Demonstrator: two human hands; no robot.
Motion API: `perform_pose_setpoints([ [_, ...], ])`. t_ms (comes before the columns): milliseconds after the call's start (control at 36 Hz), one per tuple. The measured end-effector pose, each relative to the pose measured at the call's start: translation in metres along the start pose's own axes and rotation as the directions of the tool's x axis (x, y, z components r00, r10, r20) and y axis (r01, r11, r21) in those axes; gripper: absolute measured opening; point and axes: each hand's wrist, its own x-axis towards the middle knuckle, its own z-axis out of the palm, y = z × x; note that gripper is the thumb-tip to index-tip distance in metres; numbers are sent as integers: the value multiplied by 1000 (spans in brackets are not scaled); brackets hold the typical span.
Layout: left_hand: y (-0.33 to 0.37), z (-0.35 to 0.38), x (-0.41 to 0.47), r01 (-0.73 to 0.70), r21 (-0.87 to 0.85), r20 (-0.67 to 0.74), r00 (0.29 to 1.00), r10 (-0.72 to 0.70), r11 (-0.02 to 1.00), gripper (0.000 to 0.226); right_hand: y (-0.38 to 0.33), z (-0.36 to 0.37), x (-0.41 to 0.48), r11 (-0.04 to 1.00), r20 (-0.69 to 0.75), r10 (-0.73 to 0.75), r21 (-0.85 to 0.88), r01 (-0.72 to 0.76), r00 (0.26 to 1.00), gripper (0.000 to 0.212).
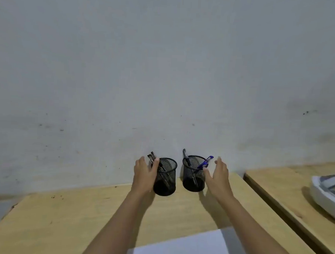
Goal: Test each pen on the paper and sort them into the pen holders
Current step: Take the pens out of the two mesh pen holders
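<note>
Two black wire-mesh pen holders stand side by side, apart from each other, at the far edge of a light wooden table [66, 218], close against a pale grey wall [165, 69]. The left pen holder [165, 177] carries several dark pens [155, 161] that lean to the left, their tops sticking out over its rim. The right pen holder [193, 174] has a black pen [186, 157] leaning to the left and a blue pen [206, 161] leaning to the right, both rising above the rim.

The left hand [144, 175] is at the left side of the left holder, fingers spread and curved around the mesh wall, thumb up near the rim; it appears to touch the holder, though a firm grasp cannot be told. The right hand [219, 177] is just to the right of the right holder, open with fingers spread, thumb close to the mesh under the blue pen; whether it touches cannot be told.

A white sheet of paper [182, 246] lies on the table at the near edge, between the two forearms. To the right, across a dark gap, a second wooden surface [286, 189] bears a white rounded object [325, 193], cut off by the frame edge.
</note>
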Motion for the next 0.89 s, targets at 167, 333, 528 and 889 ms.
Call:
perform_pose_setpoints([
  [167,5,12,14,-20,-50,-66,998,17,999,38,-10,13,15,998,-31,-58,2,58,998,50],
  [333,11,19,22,-31,-36,-115,993,27,999,33,-25,24,24,983,29,-179,-45,180,984,48],
  [528,18,25,33,29,-83,-152,987,-42,996,25,-44,39,35,975,19,-216,-49,217,976,40],
  [889,15,27,42,-75,-176,-129,990,53,982,16,-58,42,49,988,-61,-93,118,100,994,19],
])
